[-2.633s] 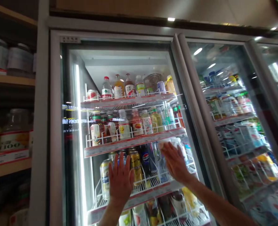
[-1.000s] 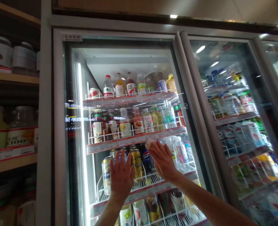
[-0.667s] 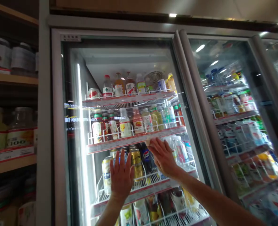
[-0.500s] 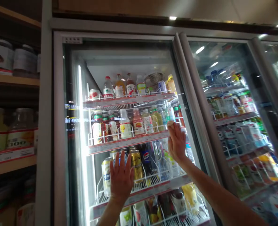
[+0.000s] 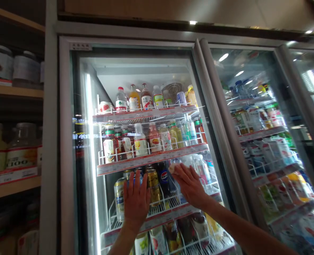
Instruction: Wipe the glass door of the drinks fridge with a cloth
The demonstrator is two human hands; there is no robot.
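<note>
My left hand lies flat with fingers spread against the glass door of a lit drinks fridge, in front of the gold cans. Higher and to the right, my right hand is at the same glass, fingers together and pointing up-left. Under its fingertips shows a small pale wad, like a folded cloth; most of it is hidden by the hand. Behind the glass, between my hands, stand a gold can and a dark Pepsi bottle.
Wire-fronted shelves hold several rows of bottles and cans. A metal door frame divides this door from a second glass door on the right. On the left, a wooden shelf carries large jars.
My right hand has moved down and left across the glass with the pale wad, turning its fingers leftward. My left hand has stayed in place.
</note>
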